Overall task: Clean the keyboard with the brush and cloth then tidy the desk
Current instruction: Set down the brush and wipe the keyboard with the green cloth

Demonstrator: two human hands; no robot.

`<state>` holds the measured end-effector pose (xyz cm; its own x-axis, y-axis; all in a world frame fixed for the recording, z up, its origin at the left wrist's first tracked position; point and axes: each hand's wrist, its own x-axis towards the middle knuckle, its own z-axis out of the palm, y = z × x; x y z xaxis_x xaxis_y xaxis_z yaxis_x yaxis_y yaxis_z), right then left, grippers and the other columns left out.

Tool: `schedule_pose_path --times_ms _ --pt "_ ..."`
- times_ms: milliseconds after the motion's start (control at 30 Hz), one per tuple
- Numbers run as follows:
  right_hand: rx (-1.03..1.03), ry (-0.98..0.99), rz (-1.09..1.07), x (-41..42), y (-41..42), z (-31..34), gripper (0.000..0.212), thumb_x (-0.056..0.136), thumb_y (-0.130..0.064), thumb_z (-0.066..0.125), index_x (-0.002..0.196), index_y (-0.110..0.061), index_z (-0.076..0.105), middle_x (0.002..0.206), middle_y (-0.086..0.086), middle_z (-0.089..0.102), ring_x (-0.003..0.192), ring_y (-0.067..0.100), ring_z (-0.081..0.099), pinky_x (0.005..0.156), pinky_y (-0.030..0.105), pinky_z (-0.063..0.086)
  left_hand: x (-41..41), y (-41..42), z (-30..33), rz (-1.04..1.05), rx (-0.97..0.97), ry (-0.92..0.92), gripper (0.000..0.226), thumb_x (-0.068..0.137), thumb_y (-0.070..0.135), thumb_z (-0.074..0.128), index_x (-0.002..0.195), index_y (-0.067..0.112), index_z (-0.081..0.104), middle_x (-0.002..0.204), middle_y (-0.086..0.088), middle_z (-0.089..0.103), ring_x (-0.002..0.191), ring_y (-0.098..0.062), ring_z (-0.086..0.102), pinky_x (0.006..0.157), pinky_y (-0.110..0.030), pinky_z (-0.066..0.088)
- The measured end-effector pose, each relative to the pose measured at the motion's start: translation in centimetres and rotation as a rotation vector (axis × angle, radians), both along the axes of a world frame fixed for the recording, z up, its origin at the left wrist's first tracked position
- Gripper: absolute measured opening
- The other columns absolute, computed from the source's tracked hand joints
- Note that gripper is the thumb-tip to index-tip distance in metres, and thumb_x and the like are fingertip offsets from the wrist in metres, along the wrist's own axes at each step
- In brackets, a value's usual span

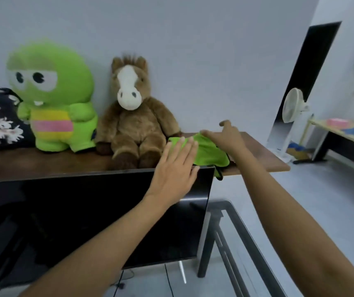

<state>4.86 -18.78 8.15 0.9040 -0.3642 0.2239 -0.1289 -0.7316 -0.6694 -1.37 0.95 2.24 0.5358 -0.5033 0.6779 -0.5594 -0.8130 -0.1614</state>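
Observation:
A bright green cloth [209, 153] lies on the brown wooden shelf [261, 155] behind the monitor, one corner hanging over the shelf's front edge. My left hand [177, 166] reaches over the monitor's top edge with straight fingers, its fingertips on the cloth's left part. My right hand [225, 136] stretches out flat over the cloth's far right side, fingers spread and touching it. Neither the keyboard nor the brush is in view.
A black monitor [86, 221] fills the lower left. On the shelf sit a green plush toy [51, 99] and a brown plush horse [133, 116], close to the cloth's left. A glass desk edge [236, 243] lies below. A white fan [292, 106] stands at right.

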Motion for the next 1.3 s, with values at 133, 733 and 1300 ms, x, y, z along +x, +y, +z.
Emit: schedule_pose_path --times_ms 133,733,1300 --pt "-0.052 0.319 -0.067 2.9 1.6 -2.4 0.119 0.052 -0.081 0.068 0.142 -0.009 0.036 0.143 0.013 0.047 0.131 0.033 0.045 0.104 0.045 0.041 0.5 2.1 -2.0 0.048 0.072 -0.003 0.057 0.099 0.044 0.036 0.136 0.003 0.051 0.139 -0.011 0.054 0.132 -0.027 0.046 0.112 -0.046 0.032" --pt "0.192 -0.224 0.084 0.0 1.7 3.0 0.033 0.081 -0.011 0.062 0.111 -0.014 0.05 0.106 0.007 0.06 0.1 0.027 0.057 0.088 0.042 0.049 -1.2 5.4 0.9 -0.19 -0.17 0.159 0.06 0.098 0.051 0.03 0.14 0.012 0.047 0.142 -0.004 0.051 0.131 -0.018 0.046 0.112 -0.031 0.03" --pt "0.674 -0.362 0.488 -11.7 22.6 -0.9 0.042 0.084 -0.027 0.074 0.12 -0.012 0.06 0.11 -0.002 0.07 0.096 0.006 0.069 0.077 0.02 0.054 -7.0 24.4 -2.3 0.111 -0.426 0.107 0.023 0.095 0.019 0.05 0.109 0.01 0.066 0.1 -0.003 0.068 0.092 -0.024 0.059 0.08 -0.04 0.048"
